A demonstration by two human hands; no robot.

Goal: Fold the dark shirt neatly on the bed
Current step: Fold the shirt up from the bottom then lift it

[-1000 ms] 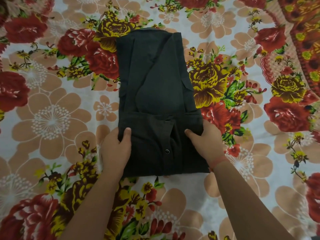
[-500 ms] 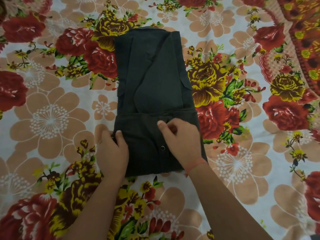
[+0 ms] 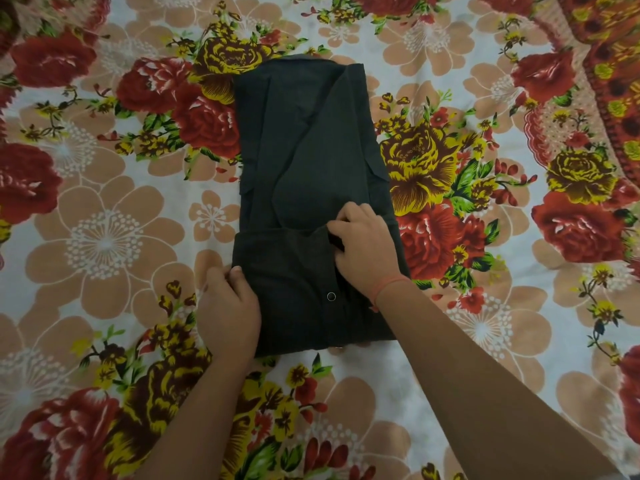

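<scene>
Shirt (image 3: 304, 161) — pinched under right hand (image 3: 363, 247), beside left hand (image 3: 228, 306).

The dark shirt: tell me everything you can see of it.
The dark shirt lies flat on the floral bedsheet, folded into a long narrow rectangle of charcoal, woven-looking cloth. Its sides are turned in over the middle, and the near end is folded up over the body, forming a thicker lower band with one round snap button. Soft creases cross the upper part. The left hand grips the band's left edge; the right hand pinches its upper edge.
</scene>
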